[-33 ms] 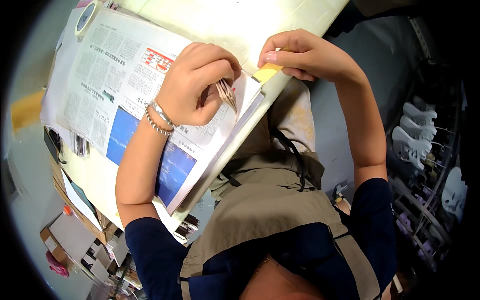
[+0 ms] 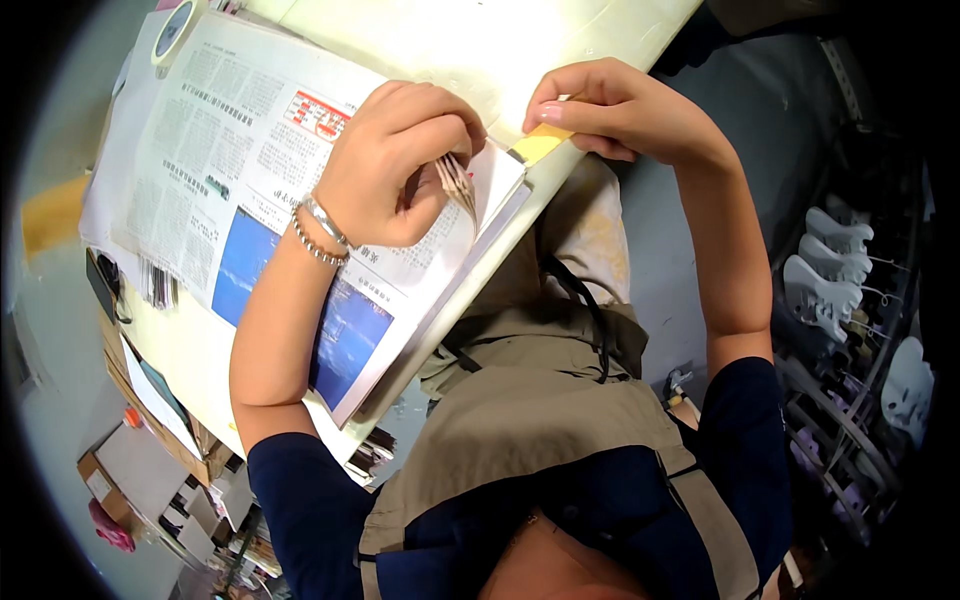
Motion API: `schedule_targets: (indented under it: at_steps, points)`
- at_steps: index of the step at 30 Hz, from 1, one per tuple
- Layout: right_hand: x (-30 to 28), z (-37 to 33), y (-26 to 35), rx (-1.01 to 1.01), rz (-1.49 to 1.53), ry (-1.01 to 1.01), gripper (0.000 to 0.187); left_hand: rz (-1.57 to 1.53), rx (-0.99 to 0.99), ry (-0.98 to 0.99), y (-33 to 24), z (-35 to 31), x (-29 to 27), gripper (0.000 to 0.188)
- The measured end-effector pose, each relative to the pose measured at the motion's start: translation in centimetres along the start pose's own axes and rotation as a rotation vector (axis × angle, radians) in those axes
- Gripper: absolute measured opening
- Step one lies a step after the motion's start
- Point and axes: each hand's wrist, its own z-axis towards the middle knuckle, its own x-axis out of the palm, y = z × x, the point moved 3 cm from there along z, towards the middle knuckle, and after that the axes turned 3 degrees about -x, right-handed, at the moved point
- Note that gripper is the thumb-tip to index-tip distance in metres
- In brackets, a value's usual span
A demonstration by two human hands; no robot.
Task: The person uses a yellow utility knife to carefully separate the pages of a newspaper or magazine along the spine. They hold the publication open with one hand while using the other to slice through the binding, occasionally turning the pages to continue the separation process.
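Observation:
A printed newspaper [image 2: 215,130] lies spread over a stack of paper on the pale table. My left hand [image 2: 395,165] rests on its right part, fingers curled round a small bundle of thin, layered paper strips [image 2: 457,186] that sticks out beside the thumb. At the newspaper's right corner, my right hand [image 2: 610,110] pinches a flat yellow tool [image 2: 541,145] between thumb and fingers. Its dark end touches or nearly touches the paper corner. The tool's exact kind cannot be made out.
A roll of tape [image 2: 174,32] sits at the stack's far left. The pale table [image 2: 560,50] has its edge right in front of my apron [image 2: 540,400]. White molded parts [image 2: 825,290] hang on a rack at the right. A cardboard box [image 2: 105,485] stands at lower left.
My right hand and the yellow tool have shifted very slightly to the right. Both hands keep their grips.

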Motion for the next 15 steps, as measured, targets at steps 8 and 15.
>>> schedule_targets:
  at_steps: [8,15]
  points:
    - [1.6,-1.0,-0.5,-0.021,0.024,-0.063,0.024,0.042,0.071,-0.015,0.4,-0.2,0.0,0.024]
    - [1.5,-2.0,0.1,0.007,-0.048,-0.151,0.024,-0.007,0.029,-0.002,0.6,-0.3,0.2,0.026]
